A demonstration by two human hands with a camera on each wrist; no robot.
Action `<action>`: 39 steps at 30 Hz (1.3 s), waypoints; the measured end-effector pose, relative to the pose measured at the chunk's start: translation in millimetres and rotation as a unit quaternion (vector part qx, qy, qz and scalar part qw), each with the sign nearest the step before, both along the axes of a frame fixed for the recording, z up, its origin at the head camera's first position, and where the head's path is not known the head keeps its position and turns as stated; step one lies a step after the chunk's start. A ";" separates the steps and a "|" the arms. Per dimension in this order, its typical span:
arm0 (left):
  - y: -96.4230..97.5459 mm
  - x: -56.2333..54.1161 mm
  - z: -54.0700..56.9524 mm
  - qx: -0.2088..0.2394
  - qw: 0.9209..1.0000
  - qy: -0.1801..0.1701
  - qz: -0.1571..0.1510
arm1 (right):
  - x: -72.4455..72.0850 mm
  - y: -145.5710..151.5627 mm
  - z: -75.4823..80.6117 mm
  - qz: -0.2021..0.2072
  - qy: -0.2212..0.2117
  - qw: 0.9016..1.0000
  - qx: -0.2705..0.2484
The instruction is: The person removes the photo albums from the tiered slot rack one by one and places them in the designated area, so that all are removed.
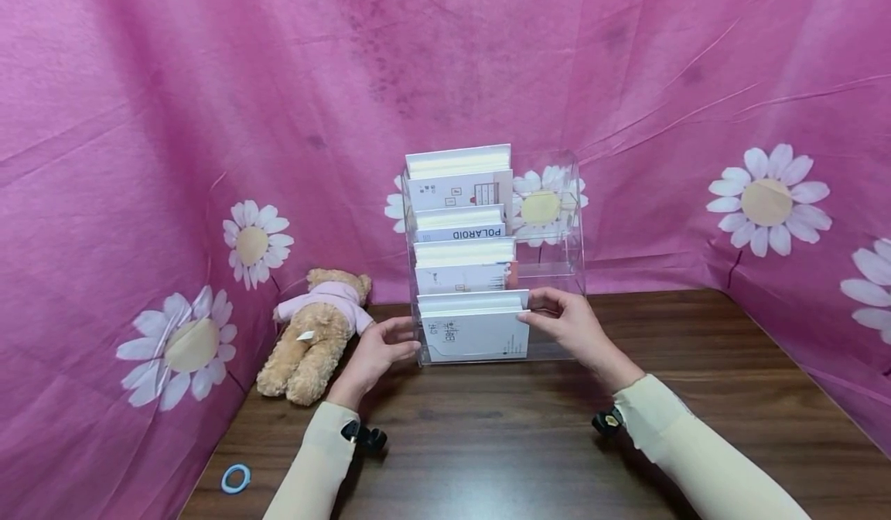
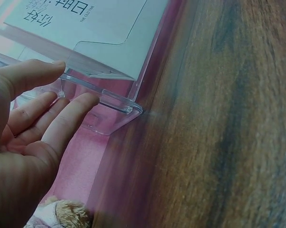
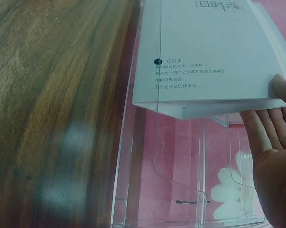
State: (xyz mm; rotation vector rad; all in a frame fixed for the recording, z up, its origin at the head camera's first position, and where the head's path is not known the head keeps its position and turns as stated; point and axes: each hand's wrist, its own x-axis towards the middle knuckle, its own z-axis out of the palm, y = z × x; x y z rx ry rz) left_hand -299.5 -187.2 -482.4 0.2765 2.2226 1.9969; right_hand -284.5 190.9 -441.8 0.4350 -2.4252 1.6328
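A clear plastic tiered rack [image 1: 579,222] stands on the table with white albums in its left column. My right hand [image 1: 574,326] pinches the right edge of the lowest album [image 1: 480,338], thumb on its front cover and fingers behind it. Printed dark characters mark this album's cover [image 3: 199,47] in the right wrist view. At the rack's left side is my left hand [image 1: 376,354], its fingers loosely bent. In the left wrist view its thumb tip and fingertips are right at the rack's clear side panel [image 2: 116,102].
Three more albums stand in the tiers above, including one marked POLAROID [image 1: 476,234]. A brown teddy bear [image 1: 313,334] in a pale pink top lies left of the rack. A blue ring [image 1: 235,467] lies at the table's front left. Pink flowered cloth [image 1: 445,56] hangs behind.
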 end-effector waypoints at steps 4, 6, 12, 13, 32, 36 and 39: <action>0.4 0.2 -0.9 0.003 1.000 -0.004 -0.002 | 0.2 0.7 -0.5 -0.003 -0.003 1.000 -0.001; 1.0 0.4 -0.9 0.002 1.000 -0.003 -0.001 | 0.7 1.0 -0.5 -0.004 -0.002 1.000 -0.001; 3.0 0.7 -0.8 -0.002 1.000 0.003 0.000 | 1.5 1.3 0.0 -0.008 0.011 1.000 -0.004; 3.1 0.6 -1.0 -0.003 1.000 0.003 0.000 | 1.6 1.3 0.4 -0.008 0.013 1.000 -0.004; 2.6 -0.3 1.0 0.000 1.000 -0.002 0.009 | 11.9 18.2 25.0 -0.038 0.020 0.999 0.015; 0.9 0.6 0.6 -0.002 1.000 -0.006 0.007 | 14.5 21.4 29.0 -0.051 0.029 0.998 0.022; 0.2 1.4 -0.1 -0.004 1.000 -0.006 0.004 | 16.8 23.3 30.6 -0.056 0.033 0.998 0.026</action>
